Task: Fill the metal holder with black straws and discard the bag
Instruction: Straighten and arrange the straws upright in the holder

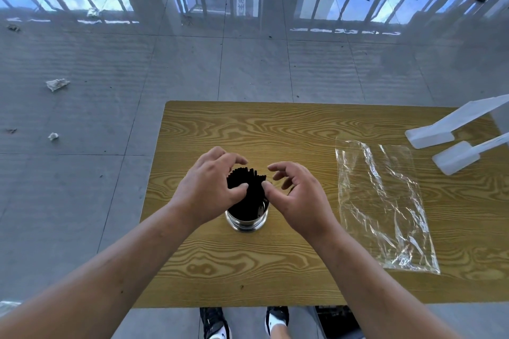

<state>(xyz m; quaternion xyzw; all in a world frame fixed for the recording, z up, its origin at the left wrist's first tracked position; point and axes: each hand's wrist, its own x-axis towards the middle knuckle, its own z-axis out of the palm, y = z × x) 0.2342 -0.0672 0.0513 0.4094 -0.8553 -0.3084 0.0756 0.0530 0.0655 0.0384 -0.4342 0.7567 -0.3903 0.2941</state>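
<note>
- Black straws (249, 190): a dense bundle standing on end in the metal holder (246, 221). The long axis is close to vertical with the cut ends pointing up. The tops splay a little and lean toward the far edge of the table.
- Metal holder: a shiny round cup, upright with its mouth up. It stands on the table (248, 129) near the middle, closer to the near edge than the far one.
- Left hand (205, 187): fingers arched over the straw tops from the left, thumb pressed against the near side of the bundle, cupping it.
- Right hand (298, 195): thumb tip touches the bundle's right side. The other fingers are loosely curved and spread, apart from the straws and holding nothing.
- Bag (385, 209): clear, wrinkled plastic lying flat on the table, well to the right of the holder. Its long axis runs from the far side to the near side.
- Table: yellow wood-grain top.
- White plastic pieces (440, 132): two, at the far right corner, beyond the bag.
- Floor (82, 187): grey tiles with crumpled paper scraps (57, 84) to the left.
- Shoes (217, 325): black and white, below the near edge.
</note>
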